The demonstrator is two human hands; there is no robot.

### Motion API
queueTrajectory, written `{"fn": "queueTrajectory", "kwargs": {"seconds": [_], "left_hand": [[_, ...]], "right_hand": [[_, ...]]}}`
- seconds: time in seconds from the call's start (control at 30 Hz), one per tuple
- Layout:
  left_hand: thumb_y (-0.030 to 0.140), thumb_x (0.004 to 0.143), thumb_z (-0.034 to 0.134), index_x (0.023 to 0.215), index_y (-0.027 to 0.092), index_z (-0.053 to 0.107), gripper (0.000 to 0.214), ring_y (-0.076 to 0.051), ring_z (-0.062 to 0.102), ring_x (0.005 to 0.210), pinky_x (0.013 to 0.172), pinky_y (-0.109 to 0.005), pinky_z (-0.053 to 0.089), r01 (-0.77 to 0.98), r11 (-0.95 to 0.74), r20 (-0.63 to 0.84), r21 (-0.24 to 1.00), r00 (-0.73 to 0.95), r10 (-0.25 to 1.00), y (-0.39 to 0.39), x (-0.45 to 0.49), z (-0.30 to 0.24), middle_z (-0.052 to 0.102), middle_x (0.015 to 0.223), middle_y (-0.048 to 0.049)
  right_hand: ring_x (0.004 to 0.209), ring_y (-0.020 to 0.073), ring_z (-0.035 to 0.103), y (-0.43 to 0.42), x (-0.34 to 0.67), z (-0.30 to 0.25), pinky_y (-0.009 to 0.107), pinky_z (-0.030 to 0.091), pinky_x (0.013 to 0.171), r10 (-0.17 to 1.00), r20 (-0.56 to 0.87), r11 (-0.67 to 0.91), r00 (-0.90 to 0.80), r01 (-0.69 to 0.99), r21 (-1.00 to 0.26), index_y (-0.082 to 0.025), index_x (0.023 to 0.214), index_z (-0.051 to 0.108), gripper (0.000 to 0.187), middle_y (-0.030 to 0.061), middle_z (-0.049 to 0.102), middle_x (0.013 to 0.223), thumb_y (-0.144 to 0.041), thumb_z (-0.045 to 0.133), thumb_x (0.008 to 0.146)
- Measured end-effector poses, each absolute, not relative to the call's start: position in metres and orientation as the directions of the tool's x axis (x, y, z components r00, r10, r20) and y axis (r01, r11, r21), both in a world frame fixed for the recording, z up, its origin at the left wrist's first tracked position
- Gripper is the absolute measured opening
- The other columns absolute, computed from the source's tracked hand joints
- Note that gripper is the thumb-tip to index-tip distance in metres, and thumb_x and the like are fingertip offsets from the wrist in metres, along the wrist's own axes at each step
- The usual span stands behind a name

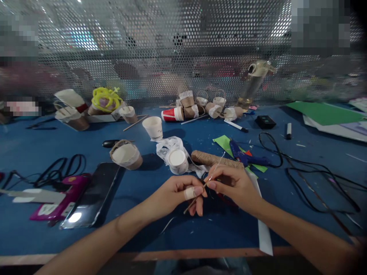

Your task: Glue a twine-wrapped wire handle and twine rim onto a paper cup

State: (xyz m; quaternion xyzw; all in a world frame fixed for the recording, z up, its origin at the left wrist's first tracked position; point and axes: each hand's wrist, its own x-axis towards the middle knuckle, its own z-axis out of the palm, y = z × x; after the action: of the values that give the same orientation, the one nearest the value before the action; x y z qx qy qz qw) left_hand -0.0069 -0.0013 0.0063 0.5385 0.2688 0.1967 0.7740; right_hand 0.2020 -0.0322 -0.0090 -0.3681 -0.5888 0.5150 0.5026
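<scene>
brown strand [187,209] pinched by both hands over the blue table [137,221]

in the head view, the brown strand was in front of the person, above the near part of the table. it was thin, dull and tan, and it slanted: its lower end poked out below the left hand [172,193], and its upper part ran up to the fingertips of the right hand [236,187]. whether it was twine or a slim stick could not be told. a clear, shiny thread [220,161] rose from the right fingertips.

the left thumb, wrapped in a pale bandage [189,193], was closed with the forefinger on the strand, the other fingers loosely curled. the right thumb and forefinger were closed on it too, just beside the left fingertips.

a roll of twine [210,157] lay just beyond the right hand, near a blue glue gun [243,156]. beyond the left hand, a small white cup [177,162] stood upright by a crumpled plastic bag [169,144]. farther left, a dark phone [93,194] lay beside a purple glue gun [71,189].
</scene>
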Motion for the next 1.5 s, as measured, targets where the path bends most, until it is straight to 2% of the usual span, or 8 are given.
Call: {"fn": "queueTrajectory", "kwargs": {"seconds": [0.13,0.43,0.57,0.7,0.93,1.13,1.33,1.5], "left_hand": [[0.032,0.095,0.061,0.088,0.012,0.065,0.021,-0.008,0.059,0.052,0.049,-0.017,0.043,-0.018,0.284,-0.177,0.959,0.743,0.646,0.000,-0.007,0.004,0.071,0.064,-0.0026],[0.031,0.095,0.060,0.088,0.013,0.062,0.019,-0.009,0.058,0.053,0.050,-0.019,0.045,-0.009,0.183,-0.130,0.983,0.672,0.730,-0.002,-0.007,0.005,0.072,0.068,-0.0028],[0.030,0.094,0.061,0.086,0.013,0.062,0.019,-0.009,0.059,0.055,0.055,-0.021,0.047,0.008,0.139,-0.111,0.990,0.644,0.757,-0.005,-0.007,0.009,0.073,0.071,-0.0040],[0.031,0.094,0.062,0.086,0.013,0.062,0.020,-0.010,0.060,0.055,0.056,-0.021,0.049,0.032,0.099,-0.097,0.995,0.630,0.771,-0.009,-0.007,0.012,0.074,0.071,-0.0045],[0.029,0.093,0.063,0.084,0.013,0.062,0.018,-0.010,0.063,0.056,0.058,-0.022,0.052,0.111,-0.005,-0.062,0.994,0.590,0.805,-0.008,-0.006,0.013,0.073,0.071,-0.0042],[0.029,0.087,0.070,0.081,0.014,0.060,0.020,-0.010,0.063,0.051,0.052,-0.021,0.053,0.098,0.027,-0.076,0.995,0.551,0.831,-0.008,-0.005,0.014,0.072,0.068,-0.0035],[0.031,0.087,0.070,0.081,0.015,0.056,0.022,-0.012,0.065,0.047,0.047,-0.022,0.054,0.093,0.070,-0.109,0.993,0.537,0.836,-0.011,-0.004,0.012,0.072,0.066,-0.0028],[0.033,0.087,0.069,0.083,0.016,0.057,0.021,-0.014,0.069,0.051,0.049,-0.023,0.056,0.146,0.028,-0.102,0.989,0.527,0.844,-0.014,-0.003,0.010,0.072,0.067,-0.0031]], "right_hand": [[0.070,0.0102,0.063,-0.031,0.203,-0.010,0.020,0.048,0.057,0.970,0.152,0.152,-0.190,-0.015,-0.988,-0.025,0.088,0.074,0.004,-0.0004,0.070,0.088,-0.026,0.075,0.084],[0.078,0.0147,0.066,-0.025,0.208,-0.005,0.025,0.051,0.067,0.975,0.155,0.182,-0.158,0.173,-0.968,-0.023,0.088,0.075,0.008,0.0014,0.074,0.087,-0.030,0.070,0.088],[0.081,0.0171,0.068,-0.030,0.208,0.003,0.030,0.053,0.072,0.939,0.317,0.338,-0.131,0.206,-0.918,-0.024,0.088,0.075,0.005,0.0019,0.074,0.087,-0.025,0.070,0.088],[0.078,0.0165,0.068,-0.038,0.206,0.008,0.029,0.053,0.070,0.875,0.469,0.483,-0.119,0.281,-0.829,-0.025,0.091,0.075,0.008,0.0009,0.074,0.084,-0.020,0.069,0.088],[0.082,0.0174,0.072,-0.039,0.201,0.008,0.027,0.055,0.069,0.933,0.355,0.353,-0.065,0.358,-0.864,-0.024,0.090,0.076,0.007,0.0014,0.078,0.089,-0.026,0.070,0.088],[0.073,0.0162,0.070,-0.044,0.198,0.008,0.025,0.052,0.059,0.940,0.332,0.339,-0.078,0.325,-0.883,-0.024,0.087,0.076,0.008,0.0019,0.076,0.085,-0.026,0.068,0.089],[0.063,0.0145,0.066,-0.044,0.195,0.009,0.024,0.049,0.054,0.958,0.283,0.286,-0.049,0.265,-0.921,-0.023,0.084,0.076,0.008,0.0014,0.074,0.076,-0.029,0.072,0.086],[0.055,0.0116,0.056,-0.045,0.189,0.006,0.024,0.042,0.049,0.966,0.257,0.248,0.004,0.243,-0.938,-0.022,0.078,0.074,0.010,-0.0007,0.067,0.067,-0.029,0.073,0.084]]}}
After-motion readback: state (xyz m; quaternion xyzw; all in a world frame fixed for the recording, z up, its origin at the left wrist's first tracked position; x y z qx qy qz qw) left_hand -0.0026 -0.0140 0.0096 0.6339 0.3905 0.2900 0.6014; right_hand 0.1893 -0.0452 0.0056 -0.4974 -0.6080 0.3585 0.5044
